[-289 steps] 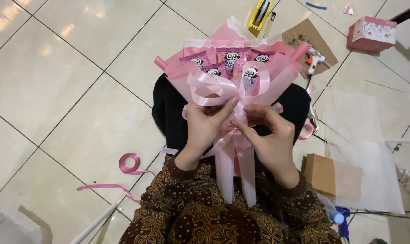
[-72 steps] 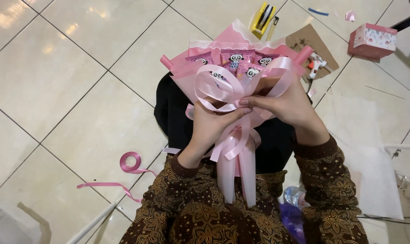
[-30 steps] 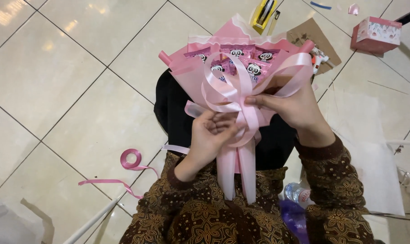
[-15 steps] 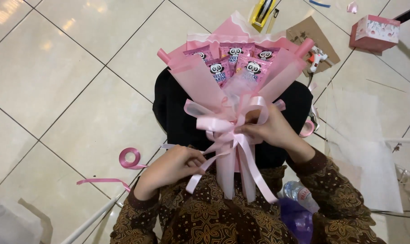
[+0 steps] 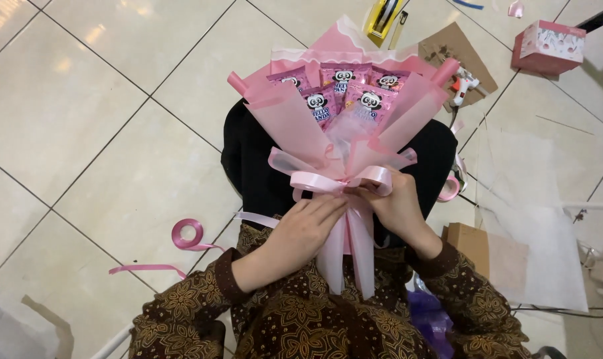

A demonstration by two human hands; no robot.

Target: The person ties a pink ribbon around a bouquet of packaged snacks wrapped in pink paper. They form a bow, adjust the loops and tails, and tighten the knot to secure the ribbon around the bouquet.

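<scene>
Long brown sleeves (image 5: 182, 312) patterned in gold, seemingly batik.

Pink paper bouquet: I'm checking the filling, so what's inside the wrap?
Inside the pink paper bouquet, five pink snack packets with panda pictures show at the top. Their lower halves and any sticks are covered by wrap.

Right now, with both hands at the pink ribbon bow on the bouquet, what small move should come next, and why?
Probably pull the bow's loops outward to snug the knot. The left hand and right hand both pinch at the centre of the ribbon bow, which sits where the pink bouquet narrows. The loops look uneven, the left flatter, and the tails hang loose below.
</scene>
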